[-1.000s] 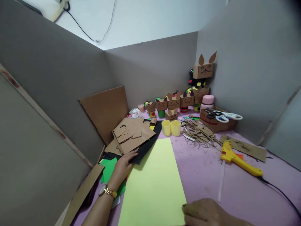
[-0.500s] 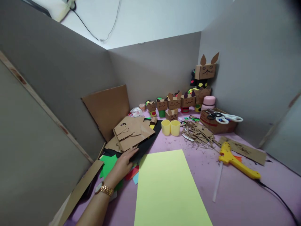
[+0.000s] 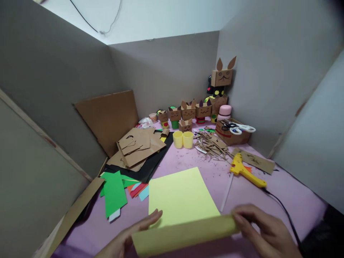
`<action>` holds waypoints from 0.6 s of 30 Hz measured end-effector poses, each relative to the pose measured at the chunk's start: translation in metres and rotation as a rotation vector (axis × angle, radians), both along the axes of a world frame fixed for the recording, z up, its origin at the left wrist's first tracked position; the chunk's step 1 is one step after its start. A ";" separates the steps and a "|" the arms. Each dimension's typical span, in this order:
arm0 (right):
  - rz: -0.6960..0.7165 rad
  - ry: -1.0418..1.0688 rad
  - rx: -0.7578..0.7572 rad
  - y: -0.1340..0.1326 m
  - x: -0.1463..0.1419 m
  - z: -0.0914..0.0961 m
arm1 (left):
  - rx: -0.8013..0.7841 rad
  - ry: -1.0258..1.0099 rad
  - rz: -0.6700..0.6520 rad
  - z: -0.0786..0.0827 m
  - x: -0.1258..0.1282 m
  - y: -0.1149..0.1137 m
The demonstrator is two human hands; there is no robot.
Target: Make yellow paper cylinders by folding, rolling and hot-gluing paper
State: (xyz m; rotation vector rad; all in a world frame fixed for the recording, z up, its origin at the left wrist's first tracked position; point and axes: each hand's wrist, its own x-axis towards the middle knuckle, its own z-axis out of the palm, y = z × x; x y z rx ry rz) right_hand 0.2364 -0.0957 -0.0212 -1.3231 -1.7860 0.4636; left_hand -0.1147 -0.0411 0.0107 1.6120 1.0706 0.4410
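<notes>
Yellow sheet (image 3: pixel 180 199) with its near edge curled up into a flap

Going left to right: green paper (image 3: pixel 115 193) lies toward the left edge of the surface (image 3: pixel 209 179), then comes the left hand (image 3: pixel 129 233), digits stretched out at the flap's left end; can't tell if it's actually gripping, too much is hidden. The sheet sits between the side edges, toward the near edge. Next, a yellow glue gun (image 3: pixel 247 172) lies toward the right edge, and nearer, the right hand (image 3: pixel 264 229) pinches the flap's right end. Looks light and bendy, probably creases easily, so I'd go for a gentle pinch at both near corners.
</notes>
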 end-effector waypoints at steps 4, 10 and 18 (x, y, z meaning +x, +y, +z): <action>0.013 0.062 -0.099 0.064 -0.028 0.033 | 0.009 -0.063 0.473 -0.015 0.023 0.012; -0.118 -0.206 -0.128 0.142 -0.045 0.018 | 0.445 0.265 0.519 -0.012 0.042 0.068; -0.166 -0.321 -0.082 0.161 -0.042 -0.006 | 0.685 0.488 0.208 -0.007 0.054 0.123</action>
